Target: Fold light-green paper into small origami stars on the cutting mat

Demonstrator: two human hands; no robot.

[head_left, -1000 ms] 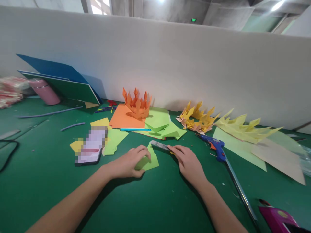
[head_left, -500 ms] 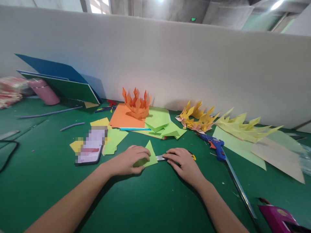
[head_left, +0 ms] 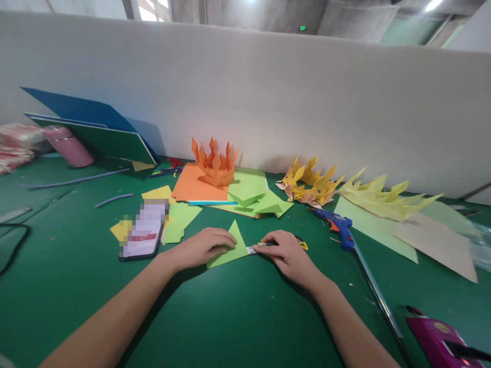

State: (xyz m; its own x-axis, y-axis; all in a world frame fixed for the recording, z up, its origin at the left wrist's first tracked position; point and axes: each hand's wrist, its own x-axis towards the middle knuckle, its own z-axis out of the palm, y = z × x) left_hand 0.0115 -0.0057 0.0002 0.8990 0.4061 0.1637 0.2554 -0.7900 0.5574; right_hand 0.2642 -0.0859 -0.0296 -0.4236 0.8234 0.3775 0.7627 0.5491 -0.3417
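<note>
A folded light-green paper triangle (head_left: pixel 237 244) lies on the table in front of me, its tip pointing away. My left hand (head_left: pixel 213 245) holds it down from the left, fingers bent on top of it. My right hand (head_left: pixel 284 251) is closed around a utility knife (head_left: pixel 251 250). Its silver blade end touches or nearly touches the paper's right corner. A yellow end of the knife shows beyond the hand, and most of the handle is hidden under the fingers.
Behind my hands are an orange paper crown (head_left: pixel 217 171), green sheets (head_left: pixel 249 189), a yellow crown (head_left: pixel 307 184) and a pale-yellow spiky strip (head_left: pixel 387 197). A blue glue gun (head_left: pixel 339 227) lies right, a phone (head_left: pixel 143 232) left. A pink bottle (head_left: pixel 69 145) leans against boards (head_left: pixel 99 138).
My left hand has shifted slightly up and left on the paper, uncovering more of its lower edge. The knife in my right hand stays at the paper's right corner.
</note>
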